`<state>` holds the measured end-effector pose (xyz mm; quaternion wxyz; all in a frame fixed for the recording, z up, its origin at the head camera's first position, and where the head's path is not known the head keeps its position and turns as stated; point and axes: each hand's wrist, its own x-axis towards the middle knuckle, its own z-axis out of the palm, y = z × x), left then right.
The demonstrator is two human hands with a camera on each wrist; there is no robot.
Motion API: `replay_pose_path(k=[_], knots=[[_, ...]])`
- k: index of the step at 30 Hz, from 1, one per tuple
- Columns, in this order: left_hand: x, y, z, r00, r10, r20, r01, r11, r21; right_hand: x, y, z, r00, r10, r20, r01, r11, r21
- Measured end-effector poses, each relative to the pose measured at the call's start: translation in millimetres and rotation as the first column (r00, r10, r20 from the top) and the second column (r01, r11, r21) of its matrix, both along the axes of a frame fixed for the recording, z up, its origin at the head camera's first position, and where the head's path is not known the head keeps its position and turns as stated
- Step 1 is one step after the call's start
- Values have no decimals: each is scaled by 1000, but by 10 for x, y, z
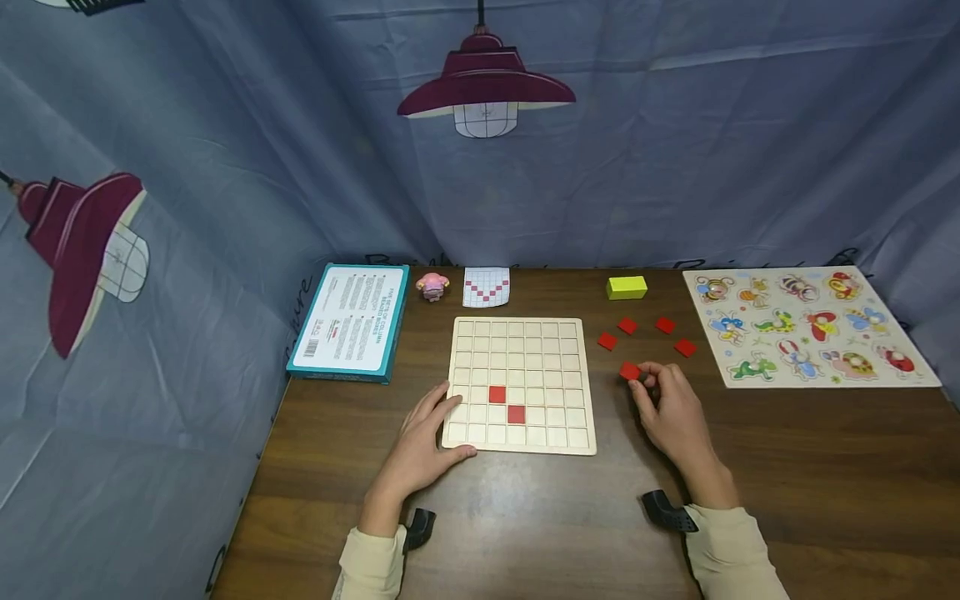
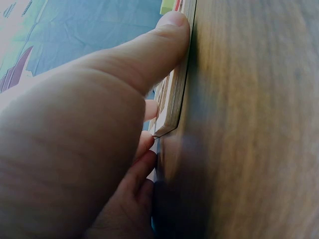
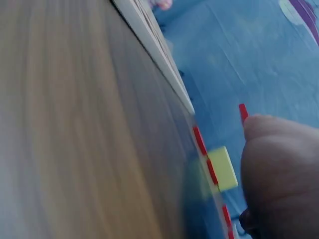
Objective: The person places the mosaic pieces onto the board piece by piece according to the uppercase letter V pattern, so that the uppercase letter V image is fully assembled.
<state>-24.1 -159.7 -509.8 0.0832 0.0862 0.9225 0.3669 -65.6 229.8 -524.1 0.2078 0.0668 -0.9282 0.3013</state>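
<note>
Grip, right hand [image 1: 675, 419]: narrow, thumb and finger pinching one red tile [image 1: 630, 371] at a corner, at three o'clock of the grid board [image 1: 555, 396]; in the right wrist view only a red sliver shows past the blurred digit.

Grip, left hand [image 1: 420, 450]: wide, digits spread about the board's edge at eight o'clock, thumb along the near side; from the left wrist, the hand hides most of the board.

Placed tiles: two, red, in board cells, the second [image 1: 517, 414] diagonally at four o'clock of the first [image 1: 497, 394].

Loose tiles [image 1: 627, 326]: four, red, on the worktop [image 1: 525, 533], at two o'clock of the board; edge-on and blurred from the right wrist.

Beyond them: yellow block [image 1: 627, 288].

Pattern card [image 1: 486, 297]: eleven o'clock.

Pink figurine [image 1: 432, 287]: between ten and eleven; details indistinct.

Teal box [image 1: 348, 321]: ten o'clock; small print illegible.

Insect picture board [image 1: 813, 329]: towards three o'clock.
</note>
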Motion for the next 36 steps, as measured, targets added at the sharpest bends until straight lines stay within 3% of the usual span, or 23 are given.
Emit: replay_pose_path(k=[7, 12, 17, 28, 36], knots=[[-16, 11, 10, 1000, -1, 2, 1, 1000, 0, -86, -490, 131, 992, 126, 0, -126, 992, -19], [-22, 21, 15, 1000, -10, 6, 10, 1000, -1, -139, -864, 191, 970, 243, 1, -243, 970, -4], [-22, 22, 21, 1000, -12, -21, 12, 1000, -1, -211, -1197, 226, 948, 311, 63, -313, 949, 32], [0, 14, 53, 1000, -10, 1, 10, 1000, -14, -325, -1642, 269, 908, 339, 244, -378, 916, 135], [15, 15, 41, 1000, -1, 1, 1, 1000, -14, -372, -1788, 251, 907, 311, 285, -369, 912, 178]])
